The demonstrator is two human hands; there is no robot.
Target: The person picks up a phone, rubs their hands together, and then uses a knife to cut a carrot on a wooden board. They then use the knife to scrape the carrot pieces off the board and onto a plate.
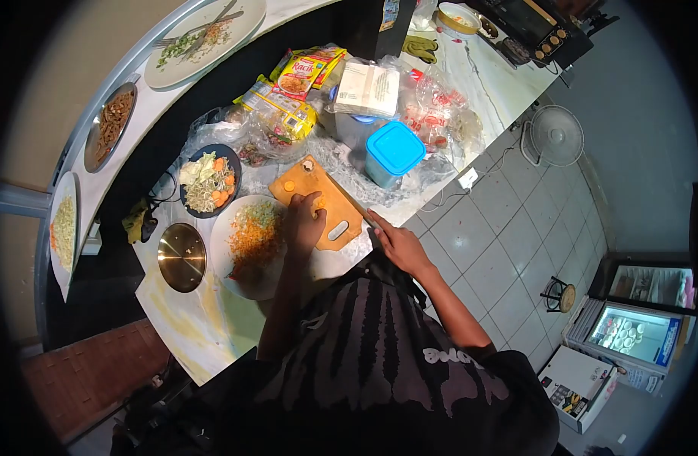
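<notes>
An orange-brown cutting board (pixel 335 199) with a slot handle lies at a slant on the counter. My left hand (pixel 307 222) is over its left side, fingers curled down on small orange carrot pieces (pixel 320 202). A carrot slice (pixel 289 185) rests near the board's upper left. At the right edge my right hand (pixel 394 242) is closed around what looks like a knife (pixel 358 207), its narrow blade seen edge-on along the board. Left of the board, a large white plate (pixel 221 262) carries diced orange and pale green vegetables, partly behind my left forearm.
A black plate of cut vegetables (pixel 188 205) and a shiny metal bowl (pixel 182 258) stand to the left. Yellow seasoning packets (pixel 300 74), plastic bags and a blue-lidded container (pixel 395 148) crowd the back. Plates of food line the raised ledge. A fan (pixel 554 135) stands on the tiled floor.
</notes>
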